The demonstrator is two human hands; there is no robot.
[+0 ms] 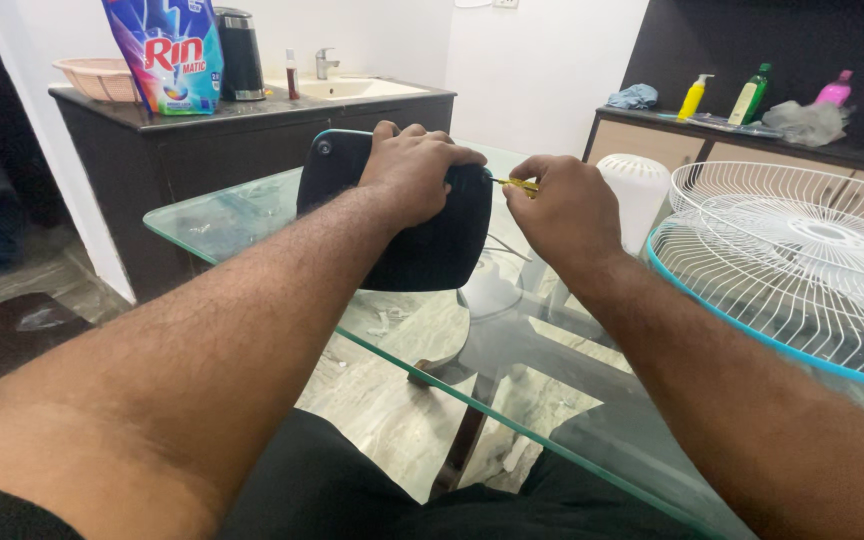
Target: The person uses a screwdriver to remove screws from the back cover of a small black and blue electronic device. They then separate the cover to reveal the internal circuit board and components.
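White walls (542, 70); dark panel on the right wall. Dark counter (202, 140) at back left carries a white sink (352, 88) with tap, black kettle (240, 55), pink basket (102, 78). Low cabinet (652, 140) at right holds coloured bottles. Glass surface (222, 215) in the foreground; marble floor (392, 400) visible through it.

1. Your left hand (414, 170) rests on top of the fan base (397, 215), which stands on the glass table (222, 222).
2. Your right hand (564, 208) sits just right of it, holding the screwdriver (518, 184).
3. The fan grilles (792, 270) lie further right, the counter (252, 130) behind.
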